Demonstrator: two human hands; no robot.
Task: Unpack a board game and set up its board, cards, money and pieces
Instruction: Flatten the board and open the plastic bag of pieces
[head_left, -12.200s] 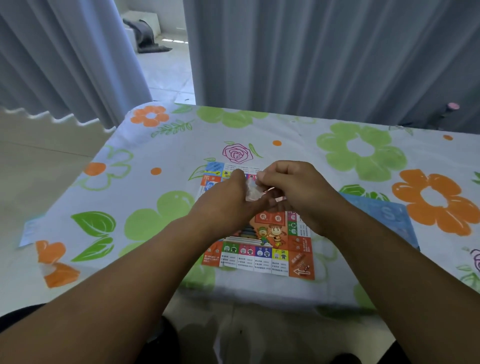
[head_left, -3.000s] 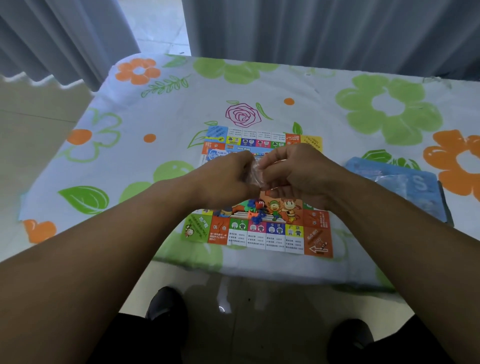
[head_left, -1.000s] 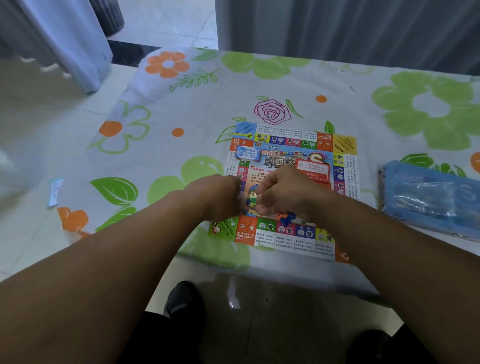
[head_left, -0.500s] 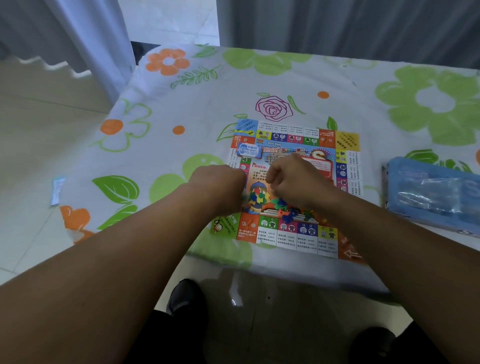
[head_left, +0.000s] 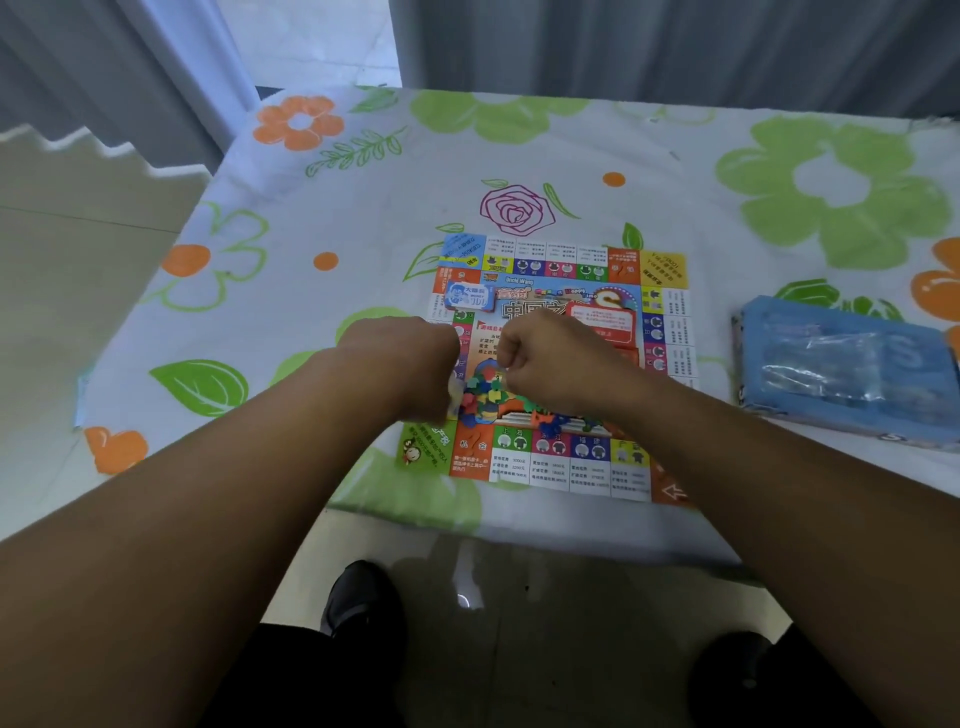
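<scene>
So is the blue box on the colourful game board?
No, the flat blue box lies on the flowery tablecloth, right of the colourful square board.

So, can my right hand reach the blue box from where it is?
Probably yes: the box lies right of the board, nothing between it and the right hand, though its fingers are curled.

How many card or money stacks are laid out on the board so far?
2: a blue money stack at the board's far-left inner corner, and what looks like a red card stack right of centre, beyond the right hand. Others may hide under the hands.
</scene>
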